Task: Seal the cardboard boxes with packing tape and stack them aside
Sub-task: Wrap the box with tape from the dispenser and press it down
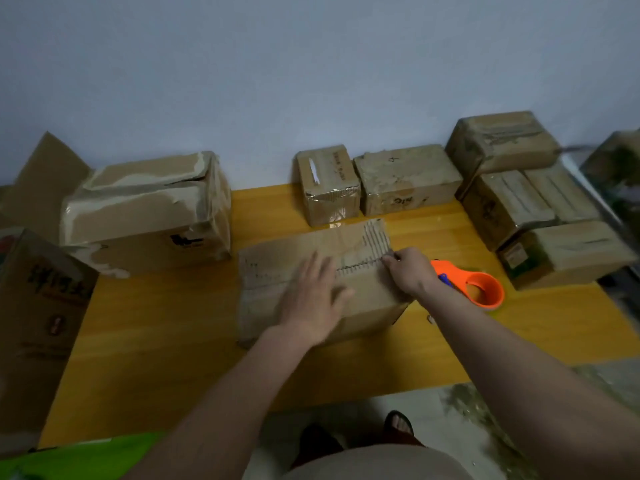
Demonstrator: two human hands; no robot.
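A worn cardboard box (277,261) lies in the middle of the yellow table (156,341), its top flaps folded down and the paper skin torn off along the seam. My left hand (313,299) lies flat on the top with fingers spread. My right hand (408,271) pinches the box's right top edge at the seam; whether tape sits under the fingers cannot be told. An orange tape dispenser (481,285) rests on the table just right of that hand, apart from it.
A big taped box (145,213) stands at the back left, two small boxes (327,183) (407,178) against the wall. A stack of several boxes (540,216) fills the right side. A tall printed box (38,323) stands at the left edge.
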